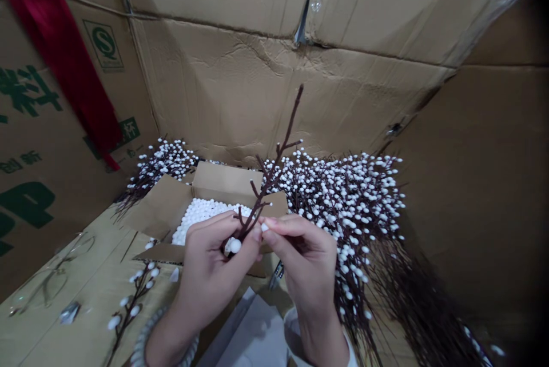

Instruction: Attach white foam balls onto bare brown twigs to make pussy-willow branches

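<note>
My left hand (pixel 217 264) is wrapped round the lower part of a dark brown branch (pixel 274 170), which rises upright and leans a little right. White balls show between its thumb and fingers. My right hand (pixel 306 252) pinches a small white ball (pixel 265 227) between thumb and forefinger, close beside the branch and the left fingertips. Behind my left hand stands an open cardboard box (pixel 227 181) holding many white balls (pixel 206 212).
White-tipped branches (pixel 343 195) are heaped at the right, bare stems (pixel 424 298) beyond them. A berried twig (pixel 132 304), eyeglasses (pixel 51 275) and a crumpled silvery piece (pixel 69 312) lie at the left. Cardboard walls (pixel 240 81) enclose the back. A red ribbon (pixel 68 52) hangs upper left.
</note>
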Available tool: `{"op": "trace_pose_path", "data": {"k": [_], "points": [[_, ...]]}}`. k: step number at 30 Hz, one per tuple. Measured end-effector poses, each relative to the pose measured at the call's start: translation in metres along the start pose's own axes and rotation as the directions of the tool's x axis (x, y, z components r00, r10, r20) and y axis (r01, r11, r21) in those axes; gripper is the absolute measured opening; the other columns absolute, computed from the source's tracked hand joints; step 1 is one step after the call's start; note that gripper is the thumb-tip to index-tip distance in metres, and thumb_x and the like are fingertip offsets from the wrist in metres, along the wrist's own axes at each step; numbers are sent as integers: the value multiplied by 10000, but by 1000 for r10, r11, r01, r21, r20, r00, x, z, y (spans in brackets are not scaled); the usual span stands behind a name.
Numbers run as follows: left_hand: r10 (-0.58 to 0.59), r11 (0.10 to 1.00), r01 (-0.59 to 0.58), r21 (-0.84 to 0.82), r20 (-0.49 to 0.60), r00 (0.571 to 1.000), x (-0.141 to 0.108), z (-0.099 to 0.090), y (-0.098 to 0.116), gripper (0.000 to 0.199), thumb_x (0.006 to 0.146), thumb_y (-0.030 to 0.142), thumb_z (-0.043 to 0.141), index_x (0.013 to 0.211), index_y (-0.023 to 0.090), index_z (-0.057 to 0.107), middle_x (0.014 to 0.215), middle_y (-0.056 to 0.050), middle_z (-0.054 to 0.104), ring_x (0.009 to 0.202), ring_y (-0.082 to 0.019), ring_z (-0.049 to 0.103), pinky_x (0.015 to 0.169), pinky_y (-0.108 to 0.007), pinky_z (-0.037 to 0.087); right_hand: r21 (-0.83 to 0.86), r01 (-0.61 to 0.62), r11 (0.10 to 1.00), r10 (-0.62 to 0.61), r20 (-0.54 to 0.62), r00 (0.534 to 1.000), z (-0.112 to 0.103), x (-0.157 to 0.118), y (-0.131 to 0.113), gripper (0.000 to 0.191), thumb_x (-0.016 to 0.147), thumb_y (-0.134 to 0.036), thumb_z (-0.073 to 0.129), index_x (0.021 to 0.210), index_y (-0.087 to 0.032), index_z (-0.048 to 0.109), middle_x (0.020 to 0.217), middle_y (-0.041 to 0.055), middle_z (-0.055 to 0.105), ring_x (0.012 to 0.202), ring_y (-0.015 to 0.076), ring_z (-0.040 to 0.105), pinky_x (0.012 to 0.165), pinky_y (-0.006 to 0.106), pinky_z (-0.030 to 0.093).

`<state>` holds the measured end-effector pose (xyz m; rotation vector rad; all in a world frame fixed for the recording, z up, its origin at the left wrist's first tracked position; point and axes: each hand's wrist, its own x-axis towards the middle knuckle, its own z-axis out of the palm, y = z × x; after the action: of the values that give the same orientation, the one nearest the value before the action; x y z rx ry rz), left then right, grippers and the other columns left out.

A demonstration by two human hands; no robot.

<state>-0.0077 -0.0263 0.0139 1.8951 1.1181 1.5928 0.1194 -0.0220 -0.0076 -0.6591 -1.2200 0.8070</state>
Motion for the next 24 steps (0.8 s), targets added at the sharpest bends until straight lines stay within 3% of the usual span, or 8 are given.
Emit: {"op": "trace_pose_path", "data": {"k": [4, 10, 17, 20, 22, 23, 24], "points": [[-11, 998, 13, -60, 26, 1000, 1, -2, 0, 326, 833, 144, 596, 510, 185, 604, 512, 27, 589, 489, -106, 535, 480, -210, 386, -15, 12, 1000, -12, -20, 1000, 1, -2, 2, 234, 735, -97, 767, 810, -318, 782, 749, -13, 776, 672, 153, 710, 600, 263, 570], [-57, 984, 82, -159, 154, 986, 5, -6, -4, 250, 859, 229, 602, 620, 186, 658, 593, 11, 637, 547, -127, 580, 529, -222, 434, -90, 48, 995, -53, -53, 997, 1, 1, 1, 244, 734, -80, 759, 822, -307, 776, 780, -10, 775, 723, 154, 714, 650, 264, 582], [-192, 976, 191, -102, 1, 981, -2, -4, -5, 361, 939, 278, 497, 607, 187, 604, 556, 18, 593, 529, -122, 548, 520, -226, 409, -144, 85, 986, -80, 38, 996, 4, 0, -2, 150, 798, -174, 730, 882, -293, 767, 842, 13, 780, 794, 179, 722, 725, 305, 582], [-249, 959, 241, -149, -41, 968, -2, -7, -5, 380, 959, 311, 478, 626, 187, 613, 568, 21, 592, 479, -97, 512, 467, -204, 394, -217, 31, 976, -24, 37, 999, 1, 12, 2, 149, 889, -258, 619, 956, -276, 751, 905, 22, 783, 824, 181, 727, 732, 304, 580], [-288, 936, 269, -228, -56, 956, -2, -10, -5, 337, 954, 352, 503, 688, 193, 637, 570, 31, 595, 445, -81, 476, 417, -181, 369, -441, -7, 898, 52, 90, 995, 1, 27, 11, 200, 928, -266, 544, 984, -240, 735, 942, 45, 778, 836, 185, 724, 735, 302, 570], [-307, 917, 280, -283, -56, 950, -2, -11, -5, 304, 947, 372, 518, 735, 199, 649, 566, 36, 597, 437, -77, 466, 396, -169, 356, -600, 19, 800, 116, 185, 976, 1, 35, 17, 205, 930, -248, 534, 980, -221, 731, 959, 63, 774, 854, 191, 719, 755, 303, 559], [-326, 893, 289, -345, -54, 944, -2, -13, -5, 280, 942, 389, 528, 775, 205, 657, 558, 40, 598, 433, -75, 462, 381, -158, 346, -752, 79, 655, 233, 301, 925, 3, 42, 24, 194, 927, -229, 538, 965, -230, 729, 945, 55, 773, 850, 188, 716, 756, 294, 547]]}}
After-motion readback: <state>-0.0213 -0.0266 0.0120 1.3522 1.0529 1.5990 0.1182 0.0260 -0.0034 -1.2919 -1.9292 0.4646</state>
